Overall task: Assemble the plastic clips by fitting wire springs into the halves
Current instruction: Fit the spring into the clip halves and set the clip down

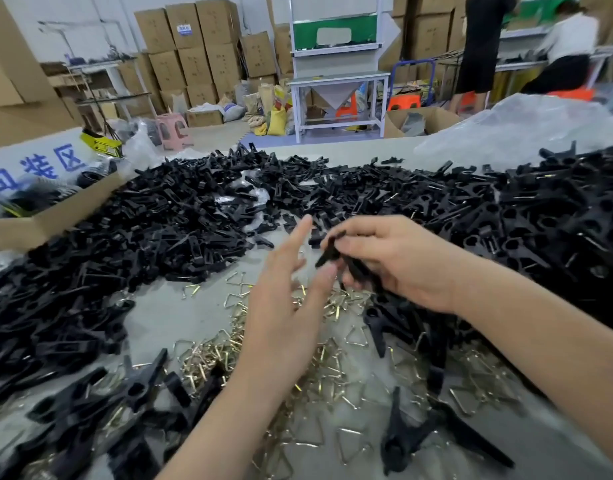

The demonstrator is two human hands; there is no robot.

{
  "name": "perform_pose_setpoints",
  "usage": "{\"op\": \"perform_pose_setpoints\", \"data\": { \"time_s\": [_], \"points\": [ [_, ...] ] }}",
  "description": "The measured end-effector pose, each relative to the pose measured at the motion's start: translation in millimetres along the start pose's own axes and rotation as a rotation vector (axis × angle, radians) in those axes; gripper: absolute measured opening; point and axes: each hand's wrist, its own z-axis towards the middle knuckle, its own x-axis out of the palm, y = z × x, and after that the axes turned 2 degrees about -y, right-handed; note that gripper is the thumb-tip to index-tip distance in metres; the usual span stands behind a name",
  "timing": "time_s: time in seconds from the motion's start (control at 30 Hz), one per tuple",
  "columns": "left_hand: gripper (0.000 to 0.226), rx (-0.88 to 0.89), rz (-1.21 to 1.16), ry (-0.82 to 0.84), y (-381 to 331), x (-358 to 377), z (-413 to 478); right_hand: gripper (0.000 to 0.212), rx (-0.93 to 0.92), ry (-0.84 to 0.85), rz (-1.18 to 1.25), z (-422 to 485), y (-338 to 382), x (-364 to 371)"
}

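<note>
My right hand (391,261) grips a black plastic clip (329,249) above the middle of the table, its fingers curled round the piece. My left hand (284,299) hovers just left of it with fingers straight and spread, holding nothing. Brass-coloured wire springs (215,358) lie scattered on the grey table under and in front of both hands. A large heap of black clip halves (152,223) covers the table to the left and behind. Assembled black clips (540,223) are piled at the right, and a few lie near the front (398,441).
A cardboard box (38,223) with dark parts stands at the left edge. A clear plastic bag (523,126) lies at the far right. Beyond the table are stacked cartons (194,46), a white workbench (336,81), stools, and two people at the back right.
</note>
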Motion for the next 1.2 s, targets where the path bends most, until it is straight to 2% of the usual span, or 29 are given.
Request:
{"op": "perform_pose_setpoints", "data": {
  "time_s": [0.07,0.23,0.4,0.6,0.8,0.87,1.0,1.07,1.2],
  "points": [
    [0.038,0.008,-0.103,0.098,-3.3,7.8,-5.7,0.016,0.039,0.018,0.062,-32.5,-12.7,-1.5],
    [0.030,-0.028,-0.212,0.273,-12.0,28.8,-24.3,0.019,0.061,-0.186,0.166,-87.6,-39.6,-3.9],
    [0.032,-0.093,-0.194,0.179,-14.7,27.2,-25.8,0.031,-0.034,-0.413,0.246,-94.6,-41.5,-13.8],
    [0.031,-0.218,-0.292,0.213,-17.4,22.8,-21.9,0.033,-0.054,-0.389,0.378,-95.1,-38.3,-17.2],
    [0.050,-0.273,-0.426,0.263,-13.0,26.8,-24.5,0.034,-0.119,-0.372,0.299,-99.4,-33.8,-14.6],
    [0.046,-0.246,-0.404,0.278,-13.8,27.0,-25.3,0.031,-0.130,-0.376,0.243,-100.0,-33.7,-15.3],
    [0.028,-0.196,-0.409,0.307,-16.3,27.0,-26.5,0.025,-0.147,-0.382,0.302,-99.2,-36.8,-14.2],
    [0.029,-0.175,-0.402,0.328,-17.2,27.1,-27.0,0.022,-0.189,-0.387,0.302,-99.4,-37.1,-13.2],
    [0.029,-0.178,-0.418,0.318,-17.6,26.1,-26.4,0.028,-0.282,-0.379,0.107,-99.7,-33.3,-9.4]
  ]
}}
